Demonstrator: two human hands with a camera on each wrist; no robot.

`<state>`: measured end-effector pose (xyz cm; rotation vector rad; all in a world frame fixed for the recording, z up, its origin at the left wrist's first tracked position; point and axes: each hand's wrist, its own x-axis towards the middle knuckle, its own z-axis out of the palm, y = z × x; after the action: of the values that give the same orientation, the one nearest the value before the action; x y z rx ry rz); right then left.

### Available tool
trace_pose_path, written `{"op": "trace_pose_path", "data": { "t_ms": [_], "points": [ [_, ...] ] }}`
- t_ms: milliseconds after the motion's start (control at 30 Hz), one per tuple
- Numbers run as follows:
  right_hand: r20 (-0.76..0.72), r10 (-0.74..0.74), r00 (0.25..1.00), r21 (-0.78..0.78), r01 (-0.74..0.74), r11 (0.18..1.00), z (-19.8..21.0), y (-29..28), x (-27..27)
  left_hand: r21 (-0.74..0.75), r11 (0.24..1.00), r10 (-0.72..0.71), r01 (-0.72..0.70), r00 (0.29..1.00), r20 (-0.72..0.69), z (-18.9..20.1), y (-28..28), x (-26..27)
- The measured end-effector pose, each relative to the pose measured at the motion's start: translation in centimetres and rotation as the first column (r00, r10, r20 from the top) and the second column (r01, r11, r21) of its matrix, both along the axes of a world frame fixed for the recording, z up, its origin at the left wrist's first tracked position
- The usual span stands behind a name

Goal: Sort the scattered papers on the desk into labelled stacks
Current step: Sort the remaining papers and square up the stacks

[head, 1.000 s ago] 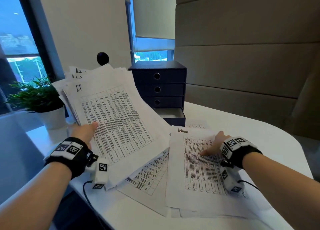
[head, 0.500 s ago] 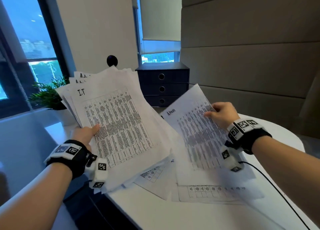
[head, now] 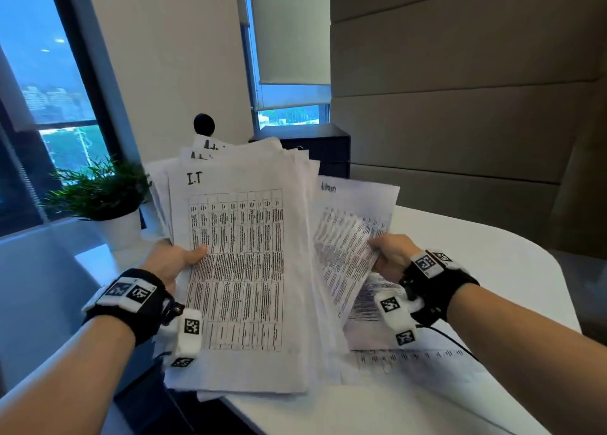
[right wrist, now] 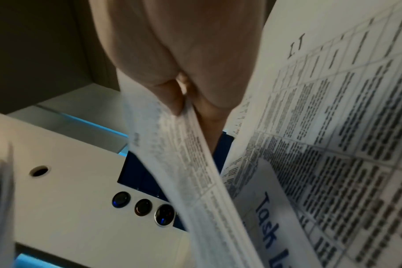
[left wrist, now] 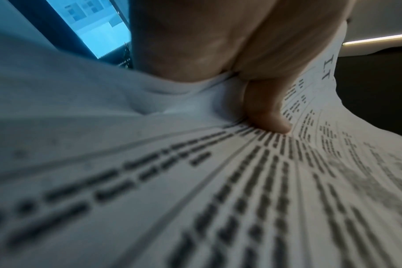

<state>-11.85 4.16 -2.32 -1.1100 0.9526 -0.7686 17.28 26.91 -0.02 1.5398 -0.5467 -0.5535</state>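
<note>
Standing at the far left of the desk (head: 492, 257), one potted plant (head: 98, 191) was seen. Next, the left hand (head: 170, 260) was closed on one thick stack of papers (head: 243, 270), thumb pressed on the top sheet headed "I.T"; the sheets could not be counted. Behind the stack, one dark drawer unit (head: 325, 142) was partly hidden. To the right, one single sheet (head: 348, 234) was pinched at its edge by the right hand (head: 391, 257) and held just beside the stack. Several loose papers (head: 410, 359) were left lying on the desk below.

Thick fanned paper bundle (head: 249, 270) topped "I.T", lifted beside raised "Admin" sheet (head: 351, 231).
</note>
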Motion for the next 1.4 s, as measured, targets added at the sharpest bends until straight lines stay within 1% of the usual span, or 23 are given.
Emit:
{"op": "trace_pose_path", "data": {
  "t_ms": [67,167,267,367,433,500,567,600,633,667,700,733,800,833,867,900,967,1033,1100,1267,1300,1367,1400],
  "points": [
    [0.135,0.077,0.988,-0.043,-0.072,0.997,0.7,0.7,0.2,-0.037,0.998,-0.045,0.045,0.999,0.006,-0.8,-0.8,0.8],
    [0.152,0.223,0.963,-0.159,-0.198,0.967,1.0,1.5,-0.2,-0.049,0.992,-0.113,0.112,0.993,-0.012,-0.5,-1.8,-0.3],
    [0.074,0.35,0.934,-0.242,-0.324,0.915,0.9,2.2,0.0,-0.07,0.986,-0.151,0.149,0.988,-0.021,-0.5,-2.8,-1.1],
    [0.044,0.428,0.902,-0.273,-0.402,0.874,0.5,2.5,1.5,-0.075,0.988,-0.138,0.137,0.99,-0.002,-1.7,-3.7,-0.3],
    [0.029,0.456,0.889,-0.293,-0.429,0.855,0.1,2.9,2.6,-0.028,0.994,-0.105,0.105,0.994,0.015,-3.1,-4.3,1.0],
    [-0.013,0.473,0.881,-0.268,-0.458,0.847,-0.5,3.0,3.3,0.012,0.997,-0.08,0.08,0.996,0.028,-4.8,-4.8,2.9],
    [-0.133,0.454,0.881,-0.224,-0.473,0.852,-1.3,2.7,3.4,0.037,0.998,-0.056,0.055,0.998,0.035,-5.0,-4.4,3.4],
    [-0.242,0.426,0.872,-0.223,-0.477,0.85,-1.8,2.4,3.4,0.041,0.998,-0.039,0.038,0.999,0.033,-3.9,-3.5,2.0],
    [-0.4,0.37,0.838,-0.248,-0.488,0.837,-2.2,1.9,3.3,0.049,0.999,-0.01,0.008,0.999,0.034,-3.7,-3.1,1.9],
    [-0.567,0.298,0.768,-0.275,-0.517,0.81,-2.4,1.4,3.1,0.053,0.999,0.011,-0.012,1.0,0.024,-3.5,-2.9,1.7],
    [-0.706,0.234,0.668,-0.267,-0.558,0.786,-2.6,1.1,3.0,0.049,0.998,0.024,-0.024,1.0,0.011,-3.5,-2.7,1.6],
    [-0.805,0.175,0.567,-0.244,-0.586,0.773,-2.7,0.8,2.9,0.047,0.999,0.026,-0.027,1.0,0.005,-3.8,-2.7,2.0],
    [-0.946,0.036,0.321,-0.194,-0.653,0.733,-2.8,0.9,3.1,0.046,0.999,0.024,-0.023,1.0,0.0,-4.1,-2.8,2.0],
    [-0.976,-0.044,0.212,-0.182,-0.69,0.7,-2.8,1.2,3.2,0.046,0.999,0.021,-0.021,1.0,-0.002,-4.3,-2.9,2.0],
    [-0.984,-0.094,0.153,-0.176,-0.712,0.68,-2.9,1.2,3.4,0.047,0.999,0.009,-0.009,1.0,0.005,-4.4,-3.0,2.1],
    [-0.985,-0.089,0.148,-0.169,-0.718,0.675,-2.8,1.3,3.5,0.061,0.998,0.007,-0.008,1.0,0.017,-4.3,-3.0,2.0],
    [-0.983,-0.025,0.184,-0.152,-0.716,0.682,-2.7,0.9,3.6,0.056,0.998,-0.014,0.012,1.0,0.026,-4.2,-3.1,1.8],
    [-0.977,-0.025,0.214,-0.172,-0.708,0.685,-2.3,0.6,3.5,0.057,0.998,-0.025,0.022,0.999,0.044,-3.5,-3.1,1.0],
    [-0.961,-0.029,0.276,-0.219,-0.69,0.689,-2.0,0.1,3.2,0.104,0.994,-0.03,0.02,0.996,0.087,-3.0,-3.4,0.4],
    [-0.877,0.02,0.479,-0.33,-0.634,0.699,-0.1,-2.8,-0.1,0.211,0.971,-0.156,0.115,0.97,0.188,-1.3,-5.1,-1.1],
    [-0.874,0.033,0.485,-0.333,-0.646,0.687,0.6,-3.2,-1.0,0.238,0.959,-0.203,0.151,0.956,0.21,-1.0,-5.8,-1.3],
    [-0.878,-0.008,0.479,-0.364,-0.654,0.664,2.0,-4.6,-1.8,0.293,0.931,-0.298,0.217,0.916,0.27,0.1,-7.5,-2.4],
    [-0.865,-0.036,0.5,-0.4,-0.646,0.65,2.7,-5.1,-2.0,0.312,0.917,-0.342,0.247,0.89,0.3,0.6,-8.4,-3.0]
  ]
}}
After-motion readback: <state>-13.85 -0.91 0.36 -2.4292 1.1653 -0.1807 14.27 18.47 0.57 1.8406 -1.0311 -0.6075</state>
